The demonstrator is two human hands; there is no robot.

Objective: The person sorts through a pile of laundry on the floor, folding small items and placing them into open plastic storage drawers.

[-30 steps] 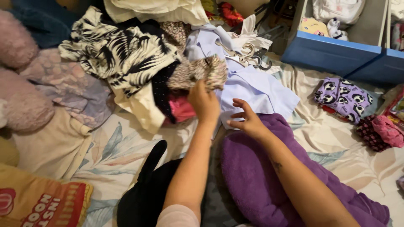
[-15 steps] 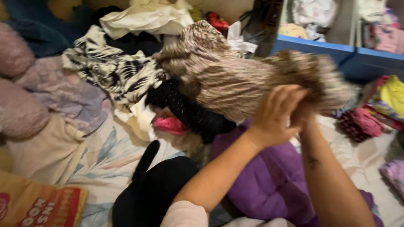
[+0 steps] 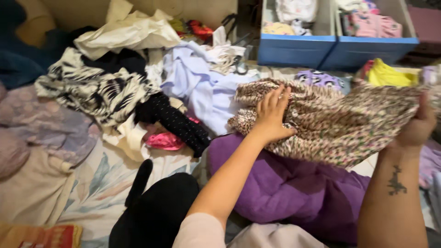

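Stretching a thin, limp speckled garment [image 3: 335,124] over the purple blanket [image 3: 285,183] mid-bed, the left hand [image 3: 271,117] presses flat-fingered while the right hand [image 3: 420,124] pinches its edge, likely the best hold.

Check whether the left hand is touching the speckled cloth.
Touching. The head view shows the left hand lying flat on the speckled cloth, fingers spread over its bunched end, while the right hand grips the far edge.
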